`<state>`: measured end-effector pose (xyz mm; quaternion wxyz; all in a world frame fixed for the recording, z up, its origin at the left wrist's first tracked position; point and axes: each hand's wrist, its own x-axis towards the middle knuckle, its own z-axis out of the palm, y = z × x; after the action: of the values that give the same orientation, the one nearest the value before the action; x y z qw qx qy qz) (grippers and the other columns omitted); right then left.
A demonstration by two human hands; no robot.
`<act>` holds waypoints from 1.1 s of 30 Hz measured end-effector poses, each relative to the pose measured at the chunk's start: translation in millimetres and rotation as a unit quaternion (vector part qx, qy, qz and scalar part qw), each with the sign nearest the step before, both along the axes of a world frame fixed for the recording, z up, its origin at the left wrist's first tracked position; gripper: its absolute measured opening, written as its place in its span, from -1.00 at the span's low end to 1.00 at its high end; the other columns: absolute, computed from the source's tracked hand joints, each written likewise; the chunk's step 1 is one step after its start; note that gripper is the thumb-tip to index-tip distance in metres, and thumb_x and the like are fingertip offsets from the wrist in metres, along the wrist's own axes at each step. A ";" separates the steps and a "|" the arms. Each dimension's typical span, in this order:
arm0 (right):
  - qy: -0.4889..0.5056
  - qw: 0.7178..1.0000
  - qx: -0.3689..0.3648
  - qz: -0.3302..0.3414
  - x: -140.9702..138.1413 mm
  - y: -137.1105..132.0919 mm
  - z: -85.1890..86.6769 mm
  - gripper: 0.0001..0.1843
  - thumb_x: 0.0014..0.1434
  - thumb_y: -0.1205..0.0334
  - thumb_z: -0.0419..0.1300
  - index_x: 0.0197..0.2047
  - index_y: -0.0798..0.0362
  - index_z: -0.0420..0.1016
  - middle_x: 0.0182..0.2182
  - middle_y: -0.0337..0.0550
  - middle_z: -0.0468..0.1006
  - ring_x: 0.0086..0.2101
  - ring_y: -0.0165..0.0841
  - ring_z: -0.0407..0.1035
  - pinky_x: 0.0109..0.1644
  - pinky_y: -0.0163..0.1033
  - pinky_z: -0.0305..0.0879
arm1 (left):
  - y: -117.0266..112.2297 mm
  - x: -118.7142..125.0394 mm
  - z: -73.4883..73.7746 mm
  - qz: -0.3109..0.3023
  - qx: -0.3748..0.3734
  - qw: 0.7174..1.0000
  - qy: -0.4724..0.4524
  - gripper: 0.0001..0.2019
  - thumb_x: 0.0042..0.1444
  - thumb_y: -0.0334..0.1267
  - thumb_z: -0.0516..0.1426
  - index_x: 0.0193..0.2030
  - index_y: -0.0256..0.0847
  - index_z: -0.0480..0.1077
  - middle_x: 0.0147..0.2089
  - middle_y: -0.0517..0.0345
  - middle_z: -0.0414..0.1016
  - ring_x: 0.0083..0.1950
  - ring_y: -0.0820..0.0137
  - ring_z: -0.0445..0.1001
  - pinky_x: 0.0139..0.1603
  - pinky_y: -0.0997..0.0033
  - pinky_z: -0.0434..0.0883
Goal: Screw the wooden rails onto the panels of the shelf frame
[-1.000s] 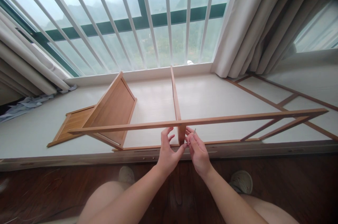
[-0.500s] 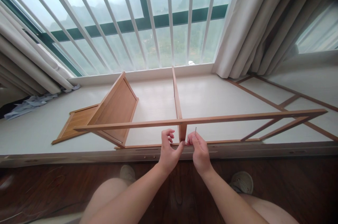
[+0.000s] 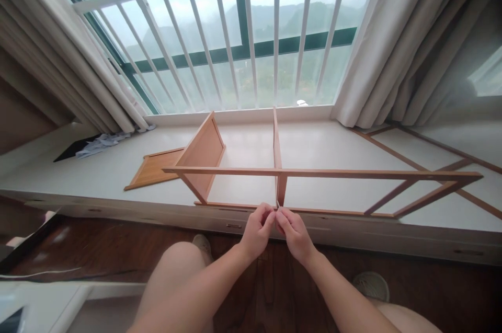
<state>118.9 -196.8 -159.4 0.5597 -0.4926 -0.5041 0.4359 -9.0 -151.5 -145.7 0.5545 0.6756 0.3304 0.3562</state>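
Observation:
Both my hands meet at the front lower rail of a wooden frame (image 3: 333, 172), beside its middle upright panel (image 3: 281, 186). The fingers of my left hand (image 3: 257, 231) are curled into a pinch at the rail; what lies between them is hidden. My right hand (image 3: 296, 233) is closed too, its fingertips touching those of the left. A thin metal rod (image 3: 278, 204) pokes up between the fingertips, small and hard to make out. The frame stands on its long side on the white ledge, with a wooden end panel (image 3: 202, 155) at its left.
A loose wooden panel (image 3: 155, 165) lies left on the white ledge (image 3: 105, 176). Another wooden frame (image 3: 415, 163) lies at right. Behind are white window bars (image 3: 253, 61) and curtains (image 3: 392, 50). Drawers with handles (image 3: 234, 226) run below the ledge, above a dark wood floor.
My hands have come together at the rail, and my left fingers have closed. The metal rod, upright in my right hand before, now shows between the fingertips. The view has shifted left.

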 end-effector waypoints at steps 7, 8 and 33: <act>-0.099 0.989 0.026 0.106 -9.1 -9.9 -0.5 -0.53 0.33 -0.01 0.00 -0.57 0.03 0.25 -0.62 -0.29 0.25 -0.54 -0.39 0.14 -0.40 -0.25 0.04 | -42.5 -58.2 28.8 0.006 0.045 0.987 0.152 -0.76 0.30 -0.16 -0.01 -0.27 -0.20 0.40 -0.49 0.24 0.36 -0.45 0.44 0.31 -0.35 0.44 0.27; -0.126 0.983 0.030 0.129 -10.7 -11.2 -1.9 -0.52 0.33 -0.02 -0.01 -0.57 0.03 0.27 -0.61 -0.27 0.29 -0.52 -0.38 0.18 -0.38 -0.25 0.06 | -55.1 -74.6 30.8 0.009 0.064 0.981 0.185 -0.78 0.29 -0.20 0.00 -0.27 -0.19 0.43 -0.46 0.22 0.40 -0.41 0.42 0.35 -0.31 0.43 0.29; -0.237 0.892 -0.168 0.346 -44.9 -6.5 -130.3 -0.55 0.09 -0.16 0.01 -0.20 0.00 0.45 -0.45 -0.12 0.51 -0.48 -0.26 0.35 -0.33 -0.19 0.33 | -315.2 -315.7 27.0 0.362 -0.096 0.875 0.307 -0.56 0.26 -0.02 0.01 0.18 -0.13 0.39 0.18 0.05 0.45 0.18 0.27 0.40 0.25 0.28 0.26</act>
<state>74.0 -203.3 -289.7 0.1460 -0.4626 -0.6794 0.5506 -324.7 -466.7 -118.6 0.3198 0.5278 0.7379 0.2733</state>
